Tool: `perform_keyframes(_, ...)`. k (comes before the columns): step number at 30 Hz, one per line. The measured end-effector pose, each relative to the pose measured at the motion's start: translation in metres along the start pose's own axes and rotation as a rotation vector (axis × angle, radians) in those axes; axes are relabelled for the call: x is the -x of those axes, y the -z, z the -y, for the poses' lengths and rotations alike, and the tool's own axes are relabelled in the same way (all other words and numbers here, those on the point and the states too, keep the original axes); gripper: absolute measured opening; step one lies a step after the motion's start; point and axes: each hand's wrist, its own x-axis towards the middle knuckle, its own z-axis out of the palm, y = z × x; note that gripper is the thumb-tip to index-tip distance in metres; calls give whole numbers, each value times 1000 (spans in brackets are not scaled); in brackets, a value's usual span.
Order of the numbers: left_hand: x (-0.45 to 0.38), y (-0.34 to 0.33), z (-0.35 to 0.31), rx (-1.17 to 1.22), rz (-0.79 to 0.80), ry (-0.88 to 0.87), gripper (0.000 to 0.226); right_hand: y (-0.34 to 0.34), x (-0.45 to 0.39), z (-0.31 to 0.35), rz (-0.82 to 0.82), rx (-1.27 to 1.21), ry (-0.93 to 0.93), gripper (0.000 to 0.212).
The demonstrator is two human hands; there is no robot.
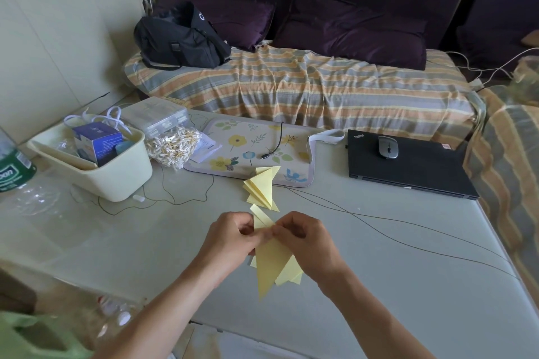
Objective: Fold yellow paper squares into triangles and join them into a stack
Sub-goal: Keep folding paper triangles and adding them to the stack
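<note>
Both hands meet above the near middle of the pale table [393, 285]. My left hand [230, 237] and my right hand [306, 237] pinch a bundle of folded yellow paper triangles [271, 264] between fingertips and thumbs. Its long point hangs down toward me, and a narrow flap sticks up behind my fingers. A second stack of joined yellow triangles [262, 188] lies on the table just beyond my hands, partly on the floral mat [233, 143].
A cream bin [116, 181] with a blue box stands at left, a bag of cotton swabs [173, 147] beside it. A shut black laptop [408, 166] with a mouse [388, 146] lies at right. Thin dark cables [408, 245] cross the table. A sofa stands behind.
</note>
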Motion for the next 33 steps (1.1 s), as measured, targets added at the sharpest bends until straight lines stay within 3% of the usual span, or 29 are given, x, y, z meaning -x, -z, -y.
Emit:
perform_keyframes(3, 1, -4, 2, 68, 76, 64, 3, 1, -2, -1, -31, -21, -6, 14)
perform_keyframes(11, -1, -4, 9, -88, 134, 63, 7, -1, 0, 0, -4, -53, -2, 10)
perform_keyframes(20, 7, -9, 10, -161, 270, 90, 23, 5, 0, 2, -189, -96, 5, 11)
perform_keyframes(28, 12, -11, 7, -258, 176, 23, 29, 5, 4, 3, -205, -138, -25, 13)
perform_keyframes(33, 9, -9, 7, -312, 139, -11, 30, 3, 3, -1, -171, -36, -14, 13)
